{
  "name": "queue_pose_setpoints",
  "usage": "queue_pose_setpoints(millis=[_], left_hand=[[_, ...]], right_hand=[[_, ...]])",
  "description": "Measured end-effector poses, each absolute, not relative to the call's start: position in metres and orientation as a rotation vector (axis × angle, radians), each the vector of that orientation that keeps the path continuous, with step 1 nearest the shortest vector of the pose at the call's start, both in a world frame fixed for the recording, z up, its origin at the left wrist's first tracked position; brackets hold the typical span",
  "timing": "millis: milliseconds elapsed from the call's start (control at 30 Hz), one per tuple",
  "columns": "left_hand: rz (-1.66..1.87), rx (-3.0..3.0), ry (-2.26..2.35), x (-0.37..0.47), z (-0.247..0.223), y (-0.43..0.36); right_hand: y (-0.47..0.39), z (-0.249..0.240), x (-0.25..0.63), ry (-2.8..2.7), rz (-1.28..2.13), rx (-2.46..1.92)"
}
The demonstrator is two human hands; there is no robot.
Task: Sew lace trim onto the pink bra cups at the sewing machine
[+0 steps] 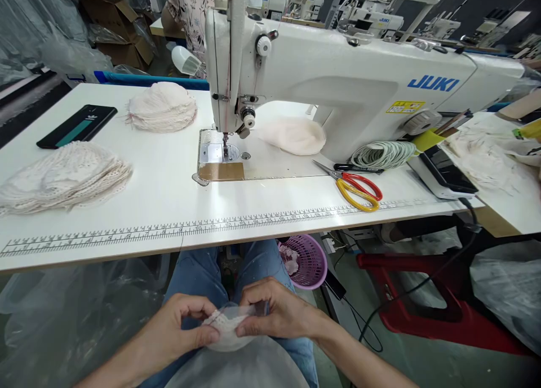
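A small piece of pale, sheer fabric with a lacy part is held over my lap, below the table's front edge. My left hand pinches its left side between thumb and fingers. On the opposite side, my right hand grips the same piece, thumb on top. Fingers cover parts of it. Above my hands on the table stands a white sewing machine marked JUKI. A pale oval fabric piece lies on its bed, right of the needle.
Two stacks of pale fabric, a front one and a rear one, flank a dark phone. Scissors and coiled cord lie to the right. A purple basket and red stool stand below. Another person is behind.
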State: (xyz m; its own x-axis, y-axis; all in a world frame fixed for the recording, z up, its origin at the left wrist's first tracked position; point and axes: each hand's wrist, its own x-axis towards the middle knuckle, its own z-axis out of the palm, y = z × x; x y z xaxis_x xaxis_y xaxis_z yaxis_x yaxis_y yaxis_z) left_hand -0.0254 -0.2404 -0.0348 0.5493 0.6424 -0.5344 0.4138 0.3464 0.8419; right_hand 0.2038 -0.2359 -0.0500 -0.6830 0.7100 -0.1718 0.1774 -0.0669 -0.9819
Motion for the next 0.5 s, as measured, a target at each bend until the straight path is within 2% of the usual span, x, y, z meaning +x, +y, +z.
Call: queue_pose_setpoints(millis=[500], left_hand=[[0.292,1.134,1.038,-0.0171,-0.0350,-0.2509]], right_hand=[[-0.2378,-0.0466,0.2039,-1.825,1.723,-0.983]])
